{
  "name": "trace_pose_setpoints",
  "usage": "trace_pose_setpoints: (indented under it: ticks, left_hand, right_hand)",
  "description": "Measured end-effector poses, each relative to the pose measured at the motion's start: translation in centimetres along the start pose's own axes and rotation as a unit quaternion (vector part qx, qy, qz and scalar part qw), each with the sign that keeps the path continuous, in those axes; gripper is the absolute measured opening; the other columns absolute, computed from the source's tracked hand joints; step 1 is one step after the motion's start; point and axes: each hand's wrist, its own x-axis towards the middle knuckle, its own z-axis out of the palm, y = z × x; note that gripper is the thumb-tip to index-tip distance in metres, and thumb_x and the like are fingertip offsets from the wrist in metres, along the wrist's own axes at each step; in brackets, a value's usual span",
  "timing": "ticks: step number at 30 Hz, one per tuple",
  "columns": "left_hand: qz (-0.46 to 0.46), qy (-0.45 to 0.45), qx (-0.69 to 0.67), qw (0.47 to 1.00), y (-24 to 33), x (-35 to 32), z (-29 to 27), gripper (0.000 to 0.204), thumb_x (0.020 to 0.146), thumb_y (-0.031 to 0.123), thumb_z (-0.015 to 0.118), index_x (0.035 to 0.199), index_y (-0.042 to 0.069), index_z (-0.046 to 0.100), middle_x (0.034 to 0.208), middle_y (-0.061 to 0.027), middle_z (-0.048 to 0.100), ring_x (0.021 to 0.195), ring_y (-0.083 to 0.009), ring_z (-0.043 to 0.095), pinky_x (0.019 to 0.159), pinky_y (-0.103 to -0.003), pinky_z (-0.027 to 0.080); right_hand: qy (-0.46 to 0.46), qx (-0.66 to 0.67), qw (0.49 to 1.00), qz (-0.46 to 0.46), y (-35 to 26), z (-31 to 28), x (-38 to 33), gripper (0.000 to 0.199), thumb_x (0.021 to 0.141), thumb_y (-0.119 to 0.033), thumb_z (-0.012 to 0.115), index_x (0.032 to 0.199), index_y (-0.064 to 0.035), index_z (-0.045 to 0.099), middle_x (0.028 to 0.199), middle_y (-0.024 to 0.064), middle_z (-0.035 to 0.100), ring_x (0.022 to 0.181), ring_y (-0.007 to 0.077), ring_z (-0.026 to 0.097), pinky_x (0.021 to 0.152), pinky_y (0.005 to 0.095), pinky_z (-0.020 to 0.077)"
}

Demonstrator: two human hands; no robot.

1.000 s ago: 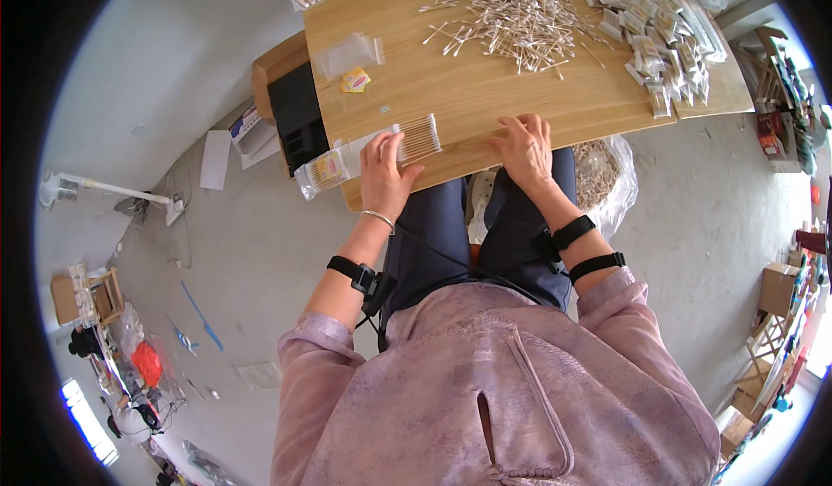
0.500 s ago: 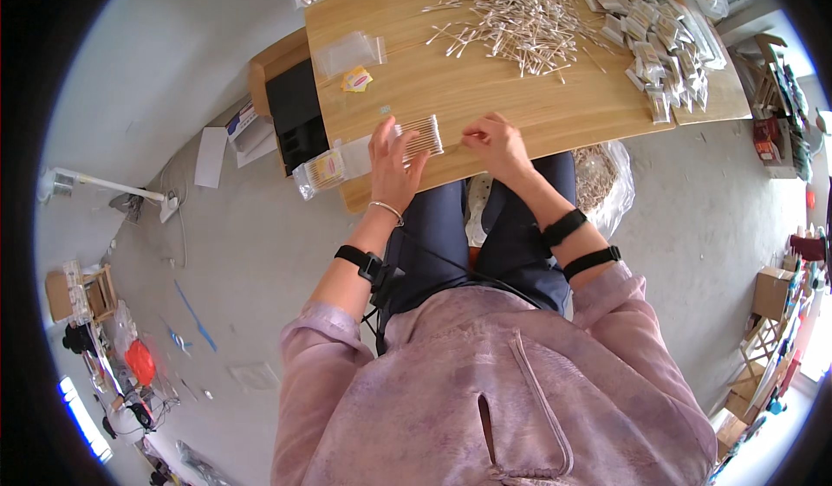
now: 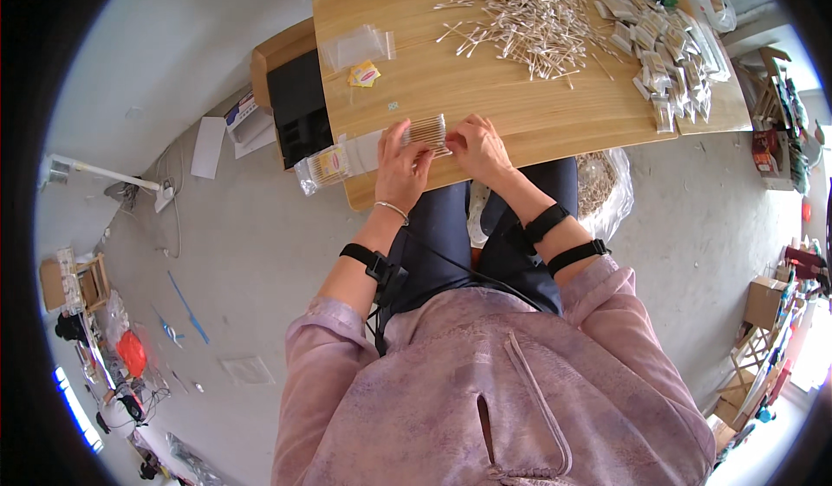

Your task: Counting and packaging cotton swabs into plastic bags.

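A neat row of cotton swabs (image 3: 427,128) lies near the table's front edge, partly hidden by my fingers. My left hand (image 3: 404,164) is curled over its left part, with fingers on the far side and the thumb on the near side. At the row's right end is my right hand (image 3: 481,150), fingertips pinched together; anything between them is too small to make out. Left of my left hand lies a flat pale clear bag (image 3: 364,152), and beside it a filled clear packet (image 3: 328,166) of swabs with a yellow label.
A large heap of loose cotton swabs (image 3: 529,22) covers the table's far middle. Filled packets (image 3: 663,53) pile up at the far right. Empty clear bags (image 3: 357,47) and yellow cards (image 3: 365,74) lie at left. A bag of swabs (image 3: 598,183) stands below the table (image 3: 537,109).
My right hand has moved left, from apart to the right end of the swab row. My left hand has drawn its fingers in closer around the row.
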Motion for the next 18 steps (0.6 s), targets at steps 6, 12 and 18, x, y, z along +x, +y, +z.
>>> trace_pose_setpoints:
  ticks: [6, 12, 18]
  left_hand:
    - [0.021, 0.002, -0.014, 1.0, -0.5, 0.0, 0.1, 0.012, 0.074, 0.013, 0.074, 0.084, 0.01, 0.068, 0.127, -0.0131, 0.05, 0.12, -0.035, 0.045, 0.098, -0.044, 0.04]
    - [0.007, 0.008, -0.026, 1.0, 0.1, 0.0, 0.1, 0.01, 0.073, 0.011, 0.074, 0.081, 0.011, 0.07, 0.127, -0.0146, 0.05, 0.12, -0.0358, 0.045, 0.1, -0.045, 0.039]
    - [0.023, 0.015, -0.024, 0.999, -0.5, -0.2, 0.4, 0.01, 0.071, 0.011, 0.075, 0.08, 0.011, 0.07, 0.129, -0.015, 0.049, 0.12, -0.0358, 0.045, 0.101, -0.045, 0.038]
  right_hand:
    - [-0.007, 0.041, 0.999, 0.023, -0.8, -0.3, 0.8, 0.01, 0.076, -0.013, 0.064, 0.085, -0.0092, 0.068, 0.094, 0.0112, 0.06, 0.1, 0.0318, 0.054, 0.088, 0.0387, 0.0448]
    - [-0.082, -0.08, 0.991, -0.07, -2.1, 0.0, 2.2, 0.01, 0.076, -0.016, 0.065, 0.083, -0.009, 0.069, 0.095, 0.0076, 0.059, 0.1, 0.0278, 0.053, 0.085, 0.0379, 0.0465]
    - [-0.101, -0.188, 0.97, -0.119, -2.6, 0.4, 3.0, 0.008, 0.077, -0.015, 0.064, 0.081, -0.0089, 0.066, 0.095, 0.0071, 0.057, 0.101, 0.0267, 0.052, 0.086, 0.0385, 0.0464]
